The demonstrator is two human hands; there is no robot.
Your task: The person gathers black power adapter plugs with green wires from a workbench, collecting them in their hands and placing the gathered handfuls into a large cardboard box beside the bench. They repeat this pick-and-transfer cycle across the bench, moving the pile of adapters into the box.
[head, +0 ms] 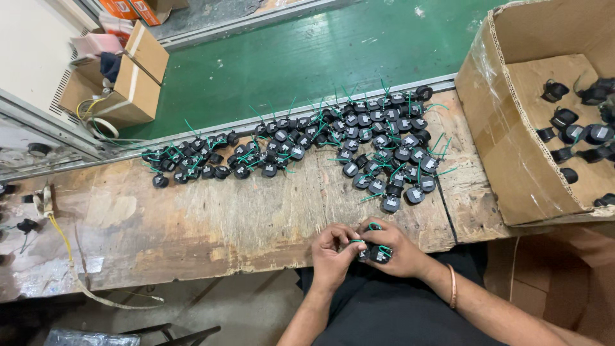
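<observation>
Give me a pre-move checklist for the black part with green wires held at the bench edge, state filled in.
1. Both hands on the part: left hand and right hand grip the black part: ok.
2. Green wires free of tangles: cannot tell, fingers cover them.
3. Part supported over the wooden bench: not ok, it is held past the edge, over the lap.
4. Supply within view: pile of parts lies on the bench: ok.
5. Cardboard box open, holding parts: ok.

Workbench (192, 224) spans mid-frame; heap of small wired parts (320, 144) along its far edge — open carton (512, 147) at right holding more, stacked boxes (128, 77) upper left.
</observation>
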